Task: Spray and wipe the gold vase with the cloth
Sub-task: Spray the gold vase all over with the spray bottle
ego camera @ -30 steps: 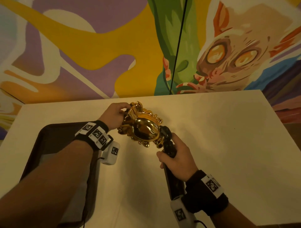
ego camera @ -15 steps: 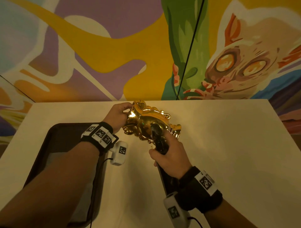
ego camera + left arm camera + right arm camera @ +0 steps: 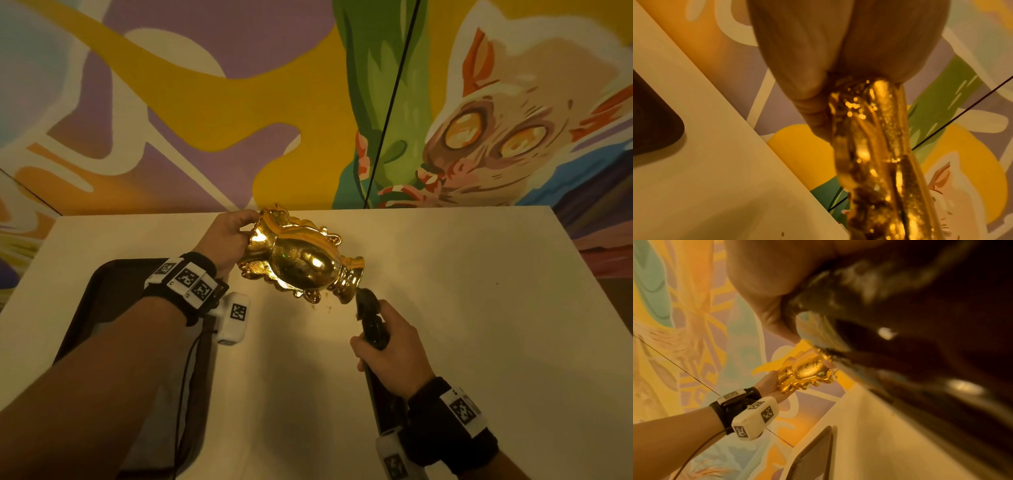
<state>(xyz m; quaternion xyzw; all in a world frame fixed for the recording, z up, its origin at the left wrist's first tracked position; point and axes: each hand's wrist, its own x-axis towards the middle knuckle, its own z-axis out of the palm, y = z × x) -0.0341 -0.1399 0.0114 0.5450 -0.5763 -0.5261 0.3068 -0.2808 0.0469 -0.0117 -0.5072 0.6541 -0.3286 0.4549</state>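
Note:
A shiny gold vase [image 3: 301,262] with ornate ruffled trim hangs tilted on its side above the white table [image 3: 479,308]. My left hand [image 3: 226,240] grips its rim end, and its foot points right toward the spray bottle. In the left wrist view the gold vase [image 3: 869,146] fills the middle under my fingers [image 3: 813,100]. My right hand [image 3: 387,346] grips a dark spray bottle [image 3: 371,318] whose nozzle sits just below and right of the vase's foot. The right wrist view shows the vase [image 3: 805,371] beyond the blurred dark bottle [image 3: 920,353]. No cloth is visible.
A dark tray [image 3: 102,308] lies on the table's left part, under my left forearm; its edge shows as the tray [image 3: 812,454] in the right wrist view. A painted mural wall [image 3: 239,102] stands right behind the table, and a thin black cord [image 3: 390,102] hangs in front of it.
My left hand has turned the vase so its foot now points right. My right hand has drawn the spray bottle back, down and to the right, away from the vase's belly.

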